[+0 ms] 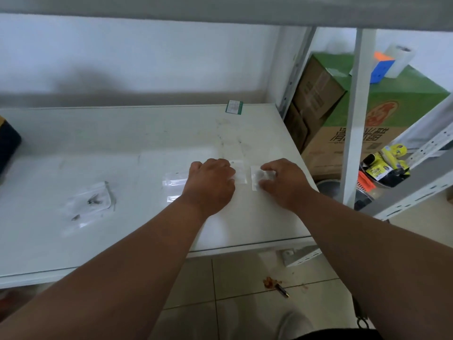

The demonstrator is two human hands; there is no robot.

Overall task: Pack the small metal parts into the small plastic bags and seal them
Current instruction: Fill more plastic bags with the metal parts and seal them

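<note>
Both my hands rest on a white table [137, 148]. My left hand [210, 185] lies knuckles-up over a stack of small clear plastic bags [172, 184], its fingers curled down on them. My right hand [285, 182] pinches the edge of another small clear bag [256, 176] with thumb and fingers. Farther left lies a pile of clear bags [94, 200] with small metal parts [92, 201] inside, and one metal part [75, 217] near its lower corner. What is under my left palm is hidden.
A green-edged card [234, 107] lies at the table's far edge. A dark box [8, 143] sits at the left. Right of the table stand a white rack post [355, 119], cardboard boxes [326, 111] and yellow packets [387, 165]. Tiled floor lies below.
</note>
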